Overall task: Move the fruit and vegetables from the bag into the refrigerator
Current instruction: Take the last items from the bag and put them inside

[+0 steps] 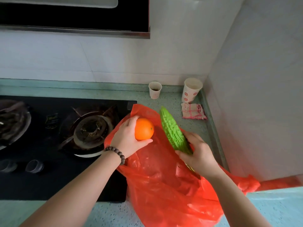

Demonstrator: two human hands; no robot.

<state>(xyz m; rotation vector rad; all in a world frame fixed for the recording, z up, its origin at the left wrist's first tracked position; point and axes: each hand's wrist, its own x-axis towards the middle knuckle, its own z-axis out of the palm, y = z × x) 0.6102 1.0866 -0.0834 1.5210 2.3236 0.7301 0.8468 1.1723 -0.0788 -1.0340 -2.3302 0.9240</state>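
Note:
A red plastic bag (164,185) lies crumpled on the green speckled counter, right of the stove. My left hand (127,138) grips a round orange (144,131) just above the bag's far end. My right hand (199,154) holds the lower end of a bumpy green bitter gourd (172,130), which points away toward the wall. Both items are lifted clear of the bag. What else is inside the bag is hidden by the plastic. No refrigerator is in view.
A black gas stove (65,145) with a burner (90,130) fills the left. Two paper cups (155,90) (191,90) and a checked cloth (193,111) sit by the back wall. A white wall (262,95) closes the right side. A range hood (73,15) hangs overhead.

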